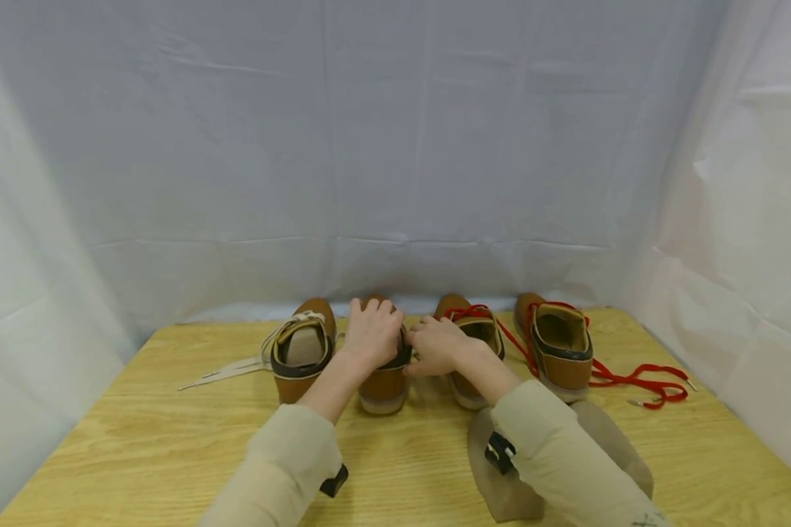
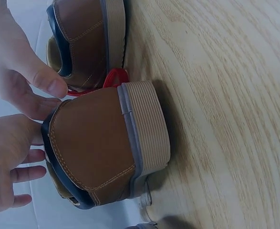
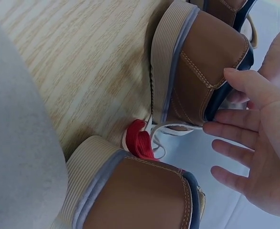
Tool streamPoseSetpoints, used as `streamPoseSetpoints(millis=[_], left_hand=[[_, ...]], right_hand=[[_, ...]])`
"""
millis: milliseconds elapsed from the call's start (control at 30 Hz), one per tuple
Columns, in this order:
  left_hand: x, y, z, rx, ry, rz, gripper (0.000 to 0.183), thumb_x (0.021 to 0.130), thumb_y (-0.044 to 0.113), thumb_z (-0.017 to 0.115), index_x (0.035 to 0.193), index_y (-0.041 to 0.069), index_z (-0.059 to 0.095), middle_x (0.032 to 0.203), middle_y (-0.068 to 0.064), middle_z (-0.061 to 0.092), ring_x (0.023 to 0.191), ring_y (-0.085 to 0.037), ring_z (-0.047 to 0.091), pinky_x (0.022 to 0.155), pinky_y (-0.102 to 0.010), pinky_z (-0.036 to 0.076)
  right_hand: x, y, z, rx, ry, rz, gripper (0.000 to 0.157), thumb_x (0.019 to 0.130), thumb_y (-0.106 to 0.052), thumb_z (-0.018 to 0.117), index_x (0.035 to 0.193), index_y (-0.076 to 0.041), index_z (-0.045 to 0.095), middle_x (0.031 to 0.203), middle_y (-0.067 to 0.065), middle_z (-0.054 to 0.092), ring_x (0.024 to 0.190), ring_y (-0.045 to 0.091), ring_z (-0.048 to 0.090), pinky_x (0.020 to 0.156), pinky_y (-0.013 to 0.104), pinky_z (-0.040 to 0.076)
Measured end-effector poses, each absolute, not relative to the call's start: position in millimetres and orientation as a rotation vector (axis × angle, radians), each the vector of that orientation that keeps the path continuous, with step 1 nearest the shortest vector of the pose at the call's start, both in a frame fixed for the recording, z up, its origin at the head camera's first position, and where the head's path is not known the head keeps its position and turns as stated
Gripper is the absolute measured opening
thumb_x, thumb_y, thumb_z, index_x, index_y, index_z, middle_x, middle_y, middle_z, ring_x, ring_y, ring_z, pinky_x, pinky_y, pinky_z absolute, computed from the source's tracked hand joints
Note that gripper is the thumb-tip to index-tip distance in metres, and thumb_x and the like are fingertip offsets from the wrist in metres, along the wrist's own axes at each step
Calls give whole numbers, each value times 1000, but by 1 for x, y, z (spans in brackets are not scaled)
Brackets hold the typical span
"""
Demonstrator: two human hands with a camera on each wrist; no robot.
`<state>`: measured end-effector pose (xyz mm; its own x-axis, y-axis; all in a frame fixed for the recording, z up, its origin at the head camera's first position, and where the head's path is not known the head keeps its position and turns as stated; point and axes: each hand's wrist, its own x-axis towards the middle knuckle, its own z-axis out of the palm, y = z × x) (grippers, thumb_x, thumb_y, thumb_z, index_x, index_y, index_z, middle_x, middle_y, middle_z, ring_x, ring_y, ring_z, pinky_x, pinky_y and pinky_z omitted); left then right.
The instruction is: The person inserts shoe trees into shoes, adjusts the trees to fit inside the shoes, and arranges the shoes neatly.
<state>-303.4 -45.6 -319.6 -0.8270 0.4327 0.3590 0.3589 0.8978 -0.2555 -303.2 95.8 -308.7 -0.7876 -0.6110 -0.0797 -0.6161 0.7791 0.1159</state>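
Observation:
A brown leather shoe (image 1: pixel 382 388) with a dark collar stands second from the left, toe toward the back. Over its top opening lies my left hand (image 1: pixel 372 333), knuckles bent in the head view. In the left wrist view several fingers (image 2: pixel 27 173) hang beside the collar and hold nothing, while the thumb is hidden, so whether this hand pinches the shoe I cannot tell. At the shoe's right side is my right hand (image 1: pixel 438 348), its thumb (image 3: pixel 237 78) right at the collar and its other fingers spread nearly straight. A white lace (image 3: pixel 175 125) runs close to those fingertips.
Left of it stands another brown shoe (image 1: pixel 299 380) with a loose white lace (image 1: pixel 227 371). To the right are two red-laced shoes, one nearer (image 1: pixel 461 388) and one farther right (image 1: pixel 562 369). Red lace ends (image 1: pixel 662 377) trail rightward. Flat beige pieces (image 1: pixel 501 498) lie under the right forearm.

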Motion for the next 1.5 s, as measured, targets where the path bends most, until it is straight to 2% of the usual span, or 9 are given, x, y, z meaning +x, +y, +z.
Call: streamPoseSetpoints(millis=[600, 800, 967, 1167, 1500], left_hand=[[-308, -45, -325, -576, -2644, 212, 18, 85, 26, 66, 98, 15, 62, 96, -5, 58, 90, -25, 53, 82, -49, 36], [-308, -44, -327, -572, -2635, 228, 22, 85, 32, 67, 98, 14, 62, 94, -5, 57, 89, -25, 53, 82, -49, 37], [-308, -43, -330, -568, -2609, 217, 24, 84, 35, 68, 93, 14, 61, 89, -5, 56, 86, -25, 53, 81, -49, 38], [-309, -43, -334, -573, -2556, 216, 20, 84, 29, 69, 86, 12, 58, 83, -5, 53, 80, -25, 52, 77, -47, 38], [-310, -42, -334, -547, -2556, 231, 15, 84, 21, 68, 89, 12, 58, 86, -6, 54, 82, -25, 51, 77, -45, 37]], right_hand=[[-304, 96, -311, -1029, 2934, 252, 42, 85, -47, 62, 112, -16, 63, 111, 0, 59, 109, 23, 47, 86, 40, 42], [-303, 97, -311, -1020, 2934, 244, 41, 85, -47, 62, 112, -16, 63, 111, -1, 58, 109, 22, 47, 86, 40, 42], [-302, 96, -311, -1010, 2933, 234, 41, 85, -47, 62, 113, -16, 63, 111, -1, 58, 108, 22, 47, 86, 40, 42], [-302, 96, -312, -1008, 2934, 242, 41, 85, -47, 62, 112, -17, 63, 110, -1, 58, 106, 21, 48, 84, 39, 42], [-304, 96, -312, -1030, 2937, 278, 43, 85, -48, 62, 112, -14, 63, 108, 0, 58, 107, 22, 48, 85, 40, 42]])
